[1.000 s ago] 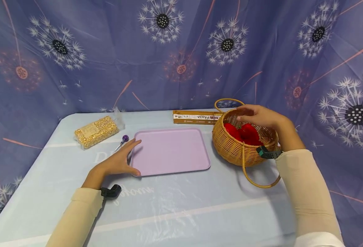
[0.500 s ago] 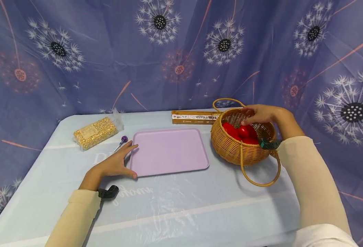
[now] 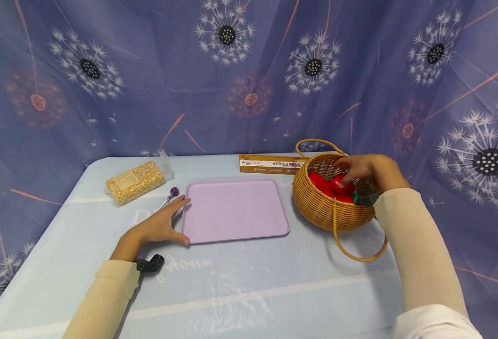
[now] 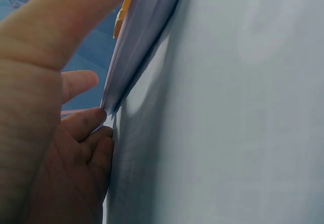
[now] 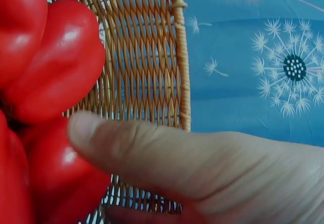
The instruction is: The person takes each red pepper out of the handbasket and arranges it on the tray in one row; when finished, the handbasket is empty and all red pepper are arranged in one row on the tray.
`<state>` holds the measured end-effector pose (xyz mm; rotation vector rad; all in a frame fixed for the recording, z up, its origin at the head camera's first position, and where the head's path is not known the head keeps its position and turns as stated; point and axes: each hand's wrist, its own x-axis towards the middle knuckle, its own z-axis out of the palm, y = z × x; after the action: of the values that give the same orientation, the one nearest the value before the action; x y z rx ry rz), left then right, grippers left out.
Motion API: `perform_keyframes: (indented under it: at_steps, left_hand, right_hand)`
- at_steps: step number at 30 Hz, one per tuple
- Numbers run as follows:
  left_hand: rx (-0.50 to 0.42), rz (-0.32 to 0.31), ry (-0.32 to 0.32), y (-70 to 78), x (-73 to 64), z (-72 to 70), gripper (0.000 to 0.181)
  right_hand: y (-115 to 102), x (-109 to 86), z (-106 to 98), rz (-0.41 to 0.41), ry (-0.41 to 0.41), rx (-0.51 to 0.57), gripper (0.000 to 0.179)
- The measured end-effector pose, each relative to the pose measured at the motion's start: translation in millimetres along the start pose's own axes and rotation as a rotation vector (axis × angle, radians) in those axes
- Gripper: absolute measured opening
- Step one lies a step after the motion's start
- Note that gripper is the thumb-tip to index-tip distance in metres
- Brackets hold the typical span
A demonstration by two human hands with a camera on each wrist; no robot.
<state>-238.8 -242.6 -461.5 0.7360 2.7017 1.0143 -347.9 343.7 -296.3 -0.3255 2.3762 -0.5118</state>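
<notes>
In the head view a lilac tray (image 3: 236, 212) lies on the table. At its left edge is my left hand (image 3: 159, 226), thumb and fingers spread; in the left wrist view the fingers (image 4: 83, 125) are close against the tray's side (image 4: 136, 36). My right hand (image 3: 365, 169) reaches into a round wicker basket (image 3: 333, 214) holding several red bell peppers (image 3: 321, 183). In the right wrist view its thumb (image 5: 116, 138) presses on one red bell pepper (image 5: 61, 171), and the other fingers are mostly hidden. More peppers (image 5: 66, 62) lie against it.
A bag of corn kernels (image 3: 135, 182) lies back left, with a purple-headed lollipop (image 3: 174, 191) between it and the tray. A pasta box (image 3: 270, 164) lies behind the tray, partly behind the basket. One basket handle (image 3: 359, 258) hangs onto the table; a patterned curtain (image 3: 164, 84) stands behind.
My right hand has gone lower into the basket, and its thumb and fingers have closed in on a red bell pepper. The left hand stays at the tray's left edge.
</notes>
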Motion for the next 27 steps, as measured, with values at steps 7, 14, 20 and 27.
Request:
perform_keyframes:
  at_steps: [7,14,20,27]
  left_hand:
    - [0.004,0.003,0.002,-0.7,0.8,-2.2,0.127]
    - [0.011,-0.002,0.006,-0.4,0.3,-0.2,0.132]
    - [0.025,-0.024,0.013,-0.9,0.2,0.4,0.139]
    - [0.013,-0.014,0.031,0.2,-0.5,0.5,0.123]
  right_hand:
    - [4.5,-3.8,1.1,0.023,-0.016,0.067,0.092]
    - [9.3,-5.1,5.9,0.089,-0.048,0.181,0.090]
    - [12.7,-2.3,10.4,0.106,-0.036,0.215,0.090]
    - [13.2,-2.6,13.1,0.112,-0.005,0.134,0.087]
